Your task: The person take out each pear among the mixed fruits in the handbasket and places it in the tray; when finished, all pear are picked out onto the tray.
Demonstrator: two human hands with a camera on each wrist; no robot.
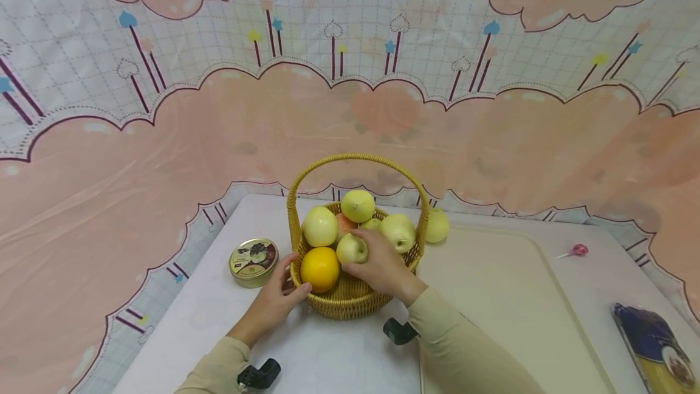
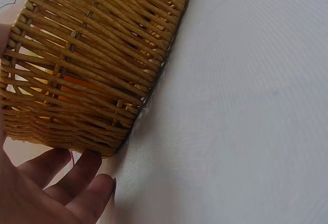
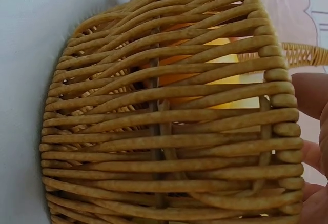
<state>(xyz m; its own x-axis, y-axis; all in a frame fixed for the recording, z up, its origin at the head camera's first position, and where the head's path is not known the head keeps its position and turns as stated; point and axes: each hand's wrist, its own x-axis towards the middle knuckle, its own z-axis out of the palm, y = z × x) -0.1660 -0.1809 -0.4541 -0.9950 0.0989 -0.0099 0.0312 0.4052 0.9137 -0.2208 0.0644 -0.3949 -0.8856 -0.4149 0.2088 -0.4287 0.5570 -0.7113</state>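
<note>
So there's a wicker basket with a tall arched handle sitting on a white-covered bench, and both hands are busy with it. The right hand reaches in over the right side of the basket and has a small pale green fruit pinched between thumb and fingers (apple or pear, honestly can't tell which). That fruit is over the near-middle of the basket, just beside an orange that sits at the basket's near-left edge. The left hand holds the basket's left side, thumb up at the rim and the other fingers along the outer wall. Four more yellow-green fruits are farther back in the basket, with a reddish fruit partly hidden among them. Another round yellow-green one is outside, just right of the basket. Left of the basket there's a round tin with a printed lid. A cream tray lies to the basket's right, then farther right a pink lollipop and, nearer than that, a blue-and-yellow packet.
</note>
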